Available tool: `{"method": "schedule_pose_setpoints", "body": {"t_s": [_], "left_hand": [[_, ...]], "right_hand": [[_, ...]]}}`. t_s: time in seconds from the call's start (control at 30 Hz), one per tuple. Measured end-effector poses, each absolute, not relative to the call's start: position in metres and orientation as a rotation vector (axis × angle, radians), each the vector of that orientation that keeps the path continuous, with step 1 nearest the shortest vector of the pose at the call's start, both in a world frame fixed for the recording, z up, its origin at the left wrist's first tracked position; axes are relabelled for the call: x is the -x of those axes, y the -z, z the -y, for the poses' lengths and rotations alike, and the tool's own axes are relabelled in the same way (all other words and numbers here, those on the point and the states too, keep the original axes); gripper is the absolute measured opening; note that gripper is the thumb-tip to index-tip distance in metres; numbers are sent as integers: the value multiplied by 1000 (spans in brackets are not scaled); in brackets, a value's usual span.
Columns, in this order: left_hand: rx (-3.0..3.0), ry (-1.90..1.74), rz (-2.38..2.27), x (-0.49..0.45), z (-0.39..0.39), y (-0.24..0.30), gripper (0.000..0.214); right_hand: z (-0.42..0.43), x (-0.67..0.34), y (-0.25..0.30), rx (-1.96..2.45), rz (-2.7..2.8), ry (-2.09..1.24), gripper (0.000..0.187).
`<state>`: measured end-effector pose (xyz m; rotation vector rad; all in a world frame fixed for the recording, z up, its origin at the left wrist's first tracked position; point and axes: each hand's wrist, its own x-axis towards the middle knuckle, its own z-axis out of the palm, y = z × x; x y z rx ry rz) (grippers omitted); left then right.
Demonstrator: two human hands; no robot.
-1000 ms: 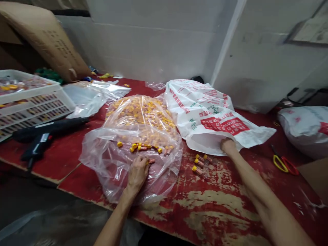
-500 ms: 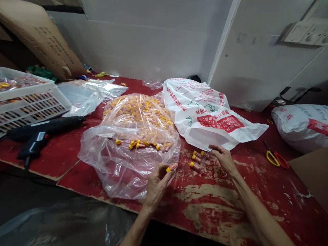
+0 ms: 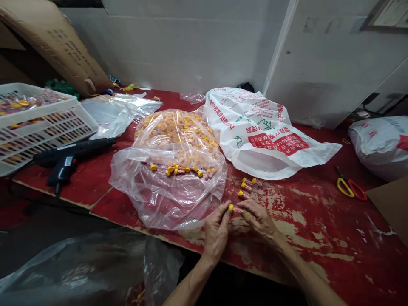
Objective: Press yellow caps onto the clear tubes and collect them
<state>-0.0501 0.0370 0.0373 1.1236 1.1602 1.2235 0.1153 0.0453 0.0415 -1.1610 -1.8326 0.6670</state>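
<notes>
1. Whereas the left hand alone had held the small tube half a second earlier, both hands now met on it, the right hand having come away from near the mouth of the white sack.
2. That seemed to shift the work from fetching a single tube to handling it with two hands.
3. The left fingers grasped the tube at its capped end, while the right fingers pinched its other end; neither set was released.
4. It was held just above the desk, to the right of the clear plastic bag and on the near side of a few loose tubes.
5. Its yellow cap faced left and its slim body looked pinkish red, though whether from contents or printing was too small to tell.
</notes>
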Motion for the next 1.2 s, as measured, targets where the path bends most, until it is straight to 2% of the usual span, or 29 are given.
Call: {"method": "schedule_pose_setpoints", "body": {"t_s": [0.17, 0.3, 0.47, 0.57, 0.67, 0.73, 0.83, 0.9, 1.03, 1.2], "left_hand": [[-1273, -1153, -1178, 37, -21, -24, 36], [-1625, -1090, -1214, 53, -47, -32, 28], [-1948, -1089, -1937, 114, -125, -50, 26], [-2044, -1030, -1959, 152, -171, -45, 29], [-2342, -668, -2196, 182, -202, -31, 38], [-2426, -533, -2258, 196, -210, -21, 42], [-2451, -452, -2292, 208, -208, -14, 37], [-2456, -501, -2242, 211, -202, -11, 31], [-2216, -928, -1933, 208, -181, -8, 21], [-1550, -1243, -1757, 188, -151, -18, 30]], "right_hand": [[-37, -107, -23, 1155, 1878, -355, 16], [-44, -117, -1, 1158, 1969, -249, 16], [-56, -134, 8, 1329, 2084, 111, 21], [-77, -154, -2, 1561, 2144, 255, 24], [-118, -188, -16, 1890, 2073, 358, 29], [-153, -212, -25, 2046, 2012, 384, 30], [-200, -235, -35, 2280, 1946, 370, 34], [-223, -242, -39, 2447, 1895, 335, 37], [-240, -248, -39, 2768, 1794, 190, 31], [-230, -261, -41, 2844, 1882, -30, 27]]}}
